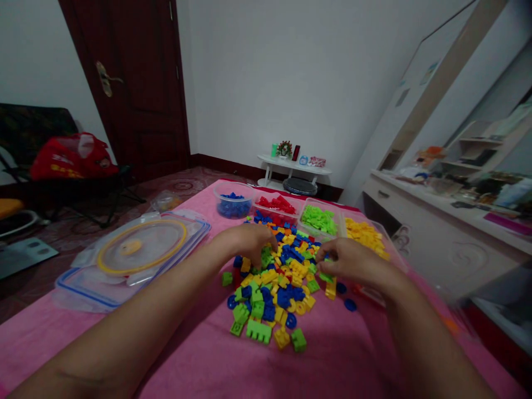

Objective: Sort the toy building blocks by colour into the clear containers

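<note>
A loose heap of plastic building blocks (297, 269) in green, yellow, blue, red and orange lies on a pink cloth (199, 343). My left hand (254, 241) reaches into the heap's left side, its fingers curled round a green building block (266, 257); the fingertips are partly hidden. On the right side, my right hand (343, 259) is bent low, with its fingers closed at a light green building block (326, 277). Behind the heap stand clear tubs: a round one of blue pieces (233, 206), then red pieces (277, 205), green pieces (319, 219) and yellow pieces (366, 237).
Stacked clear lids (141, 249) with blue and yellow rims lie left of my left forearm. Beyond the table are a low white shelf (291, 163), a dark red door (133, 83) and a chair with a red bag (75, 158). A pale dresser (440, 221) stands at right.
</note>
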Motion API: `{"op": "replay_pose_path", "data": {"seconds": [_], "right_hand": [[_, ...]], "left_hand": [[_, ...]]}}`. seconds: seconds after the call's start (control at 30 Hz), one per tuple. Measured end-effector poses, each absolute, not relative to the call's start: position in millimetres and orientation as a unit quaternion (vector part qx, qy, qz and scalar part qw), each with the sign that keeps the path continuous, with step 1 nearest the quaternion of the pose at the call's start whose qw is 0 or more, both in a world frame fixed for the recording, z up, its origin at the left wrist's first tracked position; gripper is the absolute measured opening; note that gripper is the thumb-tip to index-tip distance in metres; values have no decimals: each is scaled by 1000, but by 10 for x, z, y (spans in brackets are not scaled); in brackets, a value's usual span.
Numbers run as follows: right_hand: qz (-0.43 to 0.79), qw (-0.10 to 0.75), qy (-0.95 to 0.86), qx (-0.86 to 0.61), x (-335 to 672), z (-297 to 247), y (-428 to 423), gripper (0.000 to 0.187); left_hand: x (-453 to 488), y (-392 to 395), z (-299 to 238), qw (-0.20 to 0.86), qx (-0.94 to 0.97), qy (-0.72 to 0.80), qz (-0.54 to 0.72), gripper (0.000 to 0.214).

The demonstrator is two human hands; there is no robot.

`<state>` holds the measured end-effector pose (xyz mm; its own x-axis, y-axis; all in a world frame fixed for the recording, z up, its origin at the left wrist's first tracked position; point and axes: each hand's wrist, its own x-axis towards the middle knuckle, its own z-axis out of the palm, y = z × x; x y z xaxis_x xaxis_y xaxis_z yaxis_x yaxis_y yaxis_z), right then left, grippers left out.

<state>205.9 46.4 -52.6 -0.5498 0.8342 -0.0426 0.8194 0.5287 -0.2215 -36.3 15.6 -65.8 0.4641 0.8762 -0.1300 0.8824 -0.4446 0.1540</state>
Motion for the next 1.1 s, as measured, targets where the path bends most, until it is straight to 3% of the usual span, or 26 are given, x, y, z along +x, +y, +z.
{"op": "replay_pose_path", "data": {"seconds": [0.17,0.37,0.53,0.63,0.7,0.8,0.9,1.0,1.1], "right_hand": [[-32,-61,-853,-517,1958,-776,434,37],[-57,-46,-843,-533,1811,-936,466,27],[-54,-55,-840,-537,1817,-907,432,31],[-51,-10,-833,-551,1850,-843,450,24],[-21,80,-829,-554,1858,-791,480,22],[125,286,-801,-511,1804,-730,491,23],[394,446,-677,-433,1693,-711,430,27],[626,484,-501,-350,1610,-725,362,26],[750,449,-386,-297,1581,-753,335,23]], "left_hand": [[-320,187,-770,51,850,523,-46,57],[-295,201,-778,44,837,545,0,37],[-302,237,-800,30,834,549,51,31],[-300,266,-769,40,816,565,115,38],[-286,275,-729,45,802,569,175,40],[-254,270,-675,54,786,558,259,38],[-231,255,-645,65,776,543,314,36],[-220,234,-624,35,769,528,359,36],[-206,211,-594,16,775,509,374,35]]}}
